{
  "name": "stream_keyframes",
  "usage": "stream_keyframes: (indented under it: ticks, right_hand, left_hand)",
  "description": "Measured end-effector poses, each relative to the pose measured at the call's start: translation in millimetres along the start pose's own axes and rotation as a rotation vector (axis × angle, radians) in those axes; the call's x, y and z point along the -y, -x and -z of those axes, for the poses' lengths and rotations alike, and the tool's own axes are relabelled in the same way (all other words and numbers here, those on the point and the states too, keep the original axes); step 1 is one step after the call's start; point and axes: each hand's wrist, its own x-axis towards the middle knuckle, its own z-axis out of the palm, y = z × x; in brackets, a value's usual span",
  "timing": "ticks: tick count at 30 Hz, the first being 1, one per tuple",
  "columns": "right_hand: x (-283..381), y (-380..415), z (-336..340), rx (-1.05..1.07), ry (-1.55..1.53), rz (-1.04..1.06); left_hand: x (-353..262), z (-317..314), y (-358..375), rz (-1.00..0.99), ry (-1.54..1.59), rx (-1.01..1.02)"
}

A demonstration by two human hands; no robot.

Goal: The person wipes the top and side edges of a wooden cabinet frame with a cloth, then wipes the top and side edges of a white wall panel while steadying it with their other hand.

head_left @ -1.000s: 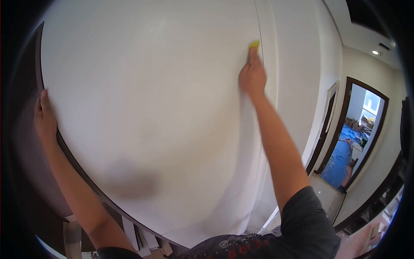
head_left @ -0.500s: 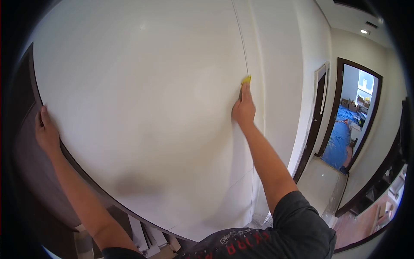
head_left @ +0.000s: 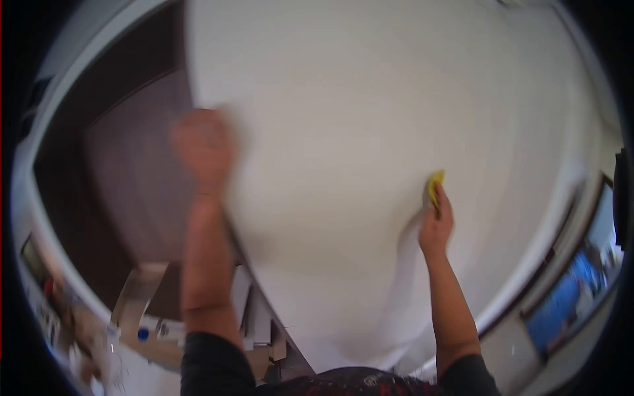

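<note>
My right hand is closed around a thin, curved yellow piece that looks like a folded pad or sheet. It is held close to a large white panel, and a shadow falls to its left. Raised at the dark left edge of the panel is my left hand. Motion smears its fingers, so whether it grips the edge does not show.
A dark brown panel or door stands left of the white surface. Low at the left are cardboard boxes, boards and a small blue cap. A doorway with blue sheeting lies at the right.
My view has swung left. The right hand, still with the yellow piece, has come down from the thin vertical line on the panel. My left hand has moved and is now blurred.
</note>
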Motion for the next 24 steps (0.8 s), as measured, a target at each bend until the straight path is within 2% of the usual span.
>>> stream_keyframes:
  ticks: [1, 2, 3, 4, 5, 6, 7, 8, 10, 11, 14, 15, 16, 17, 19, 21, 22, 23, 24]
  right_hand:
    - [30.5, 4.2, -14.2, 0.029, -0.206, -0.05]
    - [54.6, 13.7, -26.4, 0.063, -0.395, -0.115]
    - [78.3, 25.4, -37.6, 0.123, -0.529, -0.153]
    - [103.2, 41.0, -46.6, 0.178, -0.644, -0.197]
    - [112.0, 47.6, -53.0, 0.226, -0.667, -0.147]
    - [120.7, 53.9, -59.8, 0.274, -0.691, -0.098]
    - [123.4, 57.7, -69.9, 0.299, -0.624, 0.052]
    - [126.2, 59.6, -77.1, 0.311, -0.555, 0.202]
    - [131.8, 59.1, -78.6, 0.378, -0.636, 0.177]
    - [132.6, 57.1, -68.1, 0.438, -0.637, 0.153]
    - [116.2, 67.8, -41.9, 0.585, -0.553, 0.114]
    - [106.9, 76.3, -35.8, 0.627, -0.511, 0.107]
    - [96.5, 89.0, -31.3, 0.62, -0.508, 0.068]
    - [84.7, 104.3, -27.2, 0.616, -0.508, 0.029]
    - [60.1, 135.1, -19.4, 0.689, -0.459, -0.113]
    - [32.4, 170.6, -11.3, 0.786, -0.446, -0.226]
    - [27.2, 187.6, -7.0, 0.78, -0.458, -0.273]
    - [27.7, 202.3, -3.1, 0.773, -0.473, -0.317]
    - [27.9, 213.5, 0.5, 0.763, -0.486, -0.36]
  left_hand:
    - [-25.7, 6.9, 25.2, 0.073, 0.144, 0.069]
    - [-65.6, 25.0, 42.9, 0.368, 0.549, 0.366]
    - [-91.7, 28.8, 73.0, 0.334, 0.83, 0.438]
    - [-115.2, 47.0, 82.6, 0.413, 1.001, 0.632]
    - [-138.7, 64.9, 92.4, 0.516, 1.135, 0.828]
    - [-153.6, 64.8, 112.8, 0.648, 1.302, 0.842]
    - [-161.5, 69.6, 114.1, 0.971, 1.481, 0.944]
    - [-157.7, 69.1, 112.7, 0.909, 1.358, 0.903]
    - [-148.3, 66.2, 106.9, 0.776, 1.121, 0.818]
    - [-138.7, 60.4, 97.0, 0.626, 1.034, 0.686]
    - [-92.4, 44.7, 37.0, 0.456, 0.562, 0.515]
    - [-70.5, 27.2, 18.3, 0.353, 0.373, 0.317]
    - [-55.2, 22.1, -12.8, 0.364, 0.331, 0.152]
    - [-37.4, 8.0, -36.4, 0.295, 0.289, -0.042]
    - [-10.1, -12.5, -67.4, 0.249, 0.183, 0.026]
    - [-8.4, -54.1, -72.9, 0.443, 0.302, 0.082]
    - [-16.6, -63.5, -65.3, 0.146, 0.205, 0.041]
    - [-29.8, -68.1, -64.7, 0.084, 0.292, 0.109]
    - [-47.1, -72.2, -61.2, 0.025, 0.256, 0.283]
